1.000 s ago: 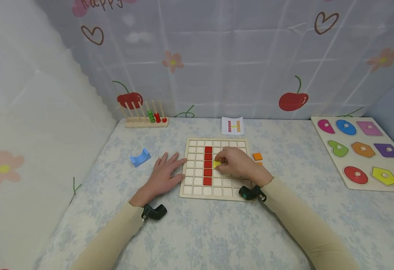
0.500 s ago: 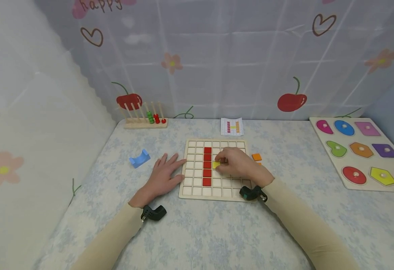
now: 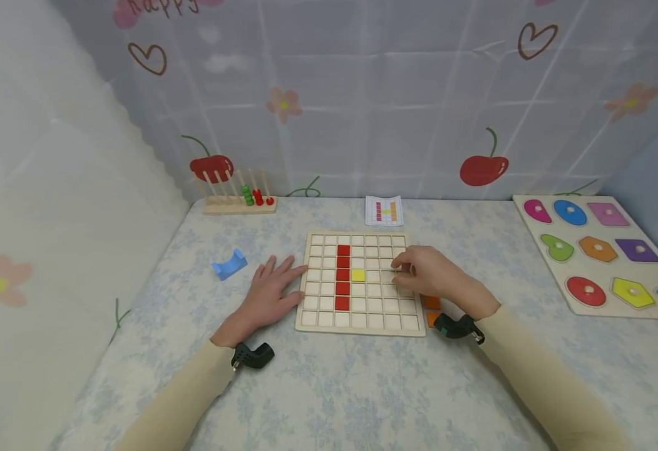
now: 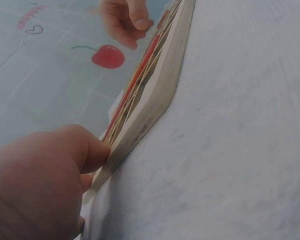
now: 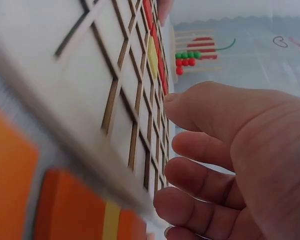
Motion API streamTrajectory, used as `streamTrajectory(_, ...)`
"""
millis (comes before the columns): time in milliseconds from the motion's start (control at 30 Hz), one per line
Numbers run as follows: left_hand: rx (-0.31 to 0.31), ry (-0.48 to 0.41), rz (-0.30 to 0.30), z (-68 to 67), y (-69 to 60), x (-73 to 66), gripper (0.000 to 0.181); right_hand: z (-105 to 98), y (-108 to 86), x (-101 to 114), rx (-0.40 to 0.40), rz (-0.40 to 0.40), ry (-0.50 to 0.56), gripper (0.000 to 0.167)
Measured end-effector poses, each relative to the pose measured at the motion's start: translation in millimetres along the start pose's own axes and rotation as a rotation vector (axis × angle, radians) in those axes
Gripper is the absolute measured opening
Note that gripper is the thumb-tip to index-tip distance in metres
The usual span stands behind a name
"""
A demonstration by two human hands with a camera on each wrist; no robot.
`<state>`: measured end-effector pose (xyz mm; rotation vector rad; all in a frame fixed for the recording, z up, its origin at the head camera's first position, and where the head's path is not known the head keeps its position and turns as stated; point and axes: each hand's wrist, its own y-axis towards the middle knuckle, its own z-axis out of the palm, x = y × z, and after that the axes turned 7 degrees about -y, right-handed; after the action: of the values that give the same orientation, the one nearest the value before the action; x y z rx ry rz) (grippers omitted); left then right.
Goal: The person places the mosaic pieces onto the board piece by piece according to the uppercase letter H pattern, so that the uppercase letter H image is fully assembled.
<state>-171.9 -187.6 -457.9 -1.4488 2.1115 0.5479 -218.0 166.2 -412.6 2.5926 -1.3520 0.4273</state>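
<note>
- Left hand (image 3: 269,297): spread, touching the pale wooden grid board (image 3: 374,305) at nine o'clock.
- Right hand (image 3: 432,275): fingertips apart, over the board's three o'clock edge.
- Yellow square tile (image 3: 359,275): inset, three o'clock of five red square tiles (image 3: 342,275).

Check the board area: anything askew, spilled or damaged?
Nothing stands out. The red tiles and yellow tile sit squarely in cells of the board; the orange tiles lie beside it, partly hidden by the right hand. No spill or damage visible.
</note>
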Motion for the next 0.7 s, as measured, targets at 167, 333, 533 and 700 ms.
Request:
streamTrajectory(167, -0.004, -0.001, 0.003, -0.2, -0.5, 0.1, 0.057, -2, -12.8, -9, 0.016, 0.04, 0.007, 0.023)
streamTrajectory(333, 0.0, -0.007, 0.002, -0.2, -0.8, 0.2, 0.057, -3, -21.8, -15, 0.018, 0.069, 0.005, 0.023)
streamTrajectory(533, -0.001, -0.005, 0.001, -0.6, -0.4, 0.4, 0.057, -6, -30.6, -22, 0.002, 0.073, -0.006, 0.014)
streamTrajectory(700, -0.004, -0.014, 0.004, -0.7, -0.7, 0.4, 0.057, -9, -38.0, -28, 0.005, 0.092, -0.028, 0.018)
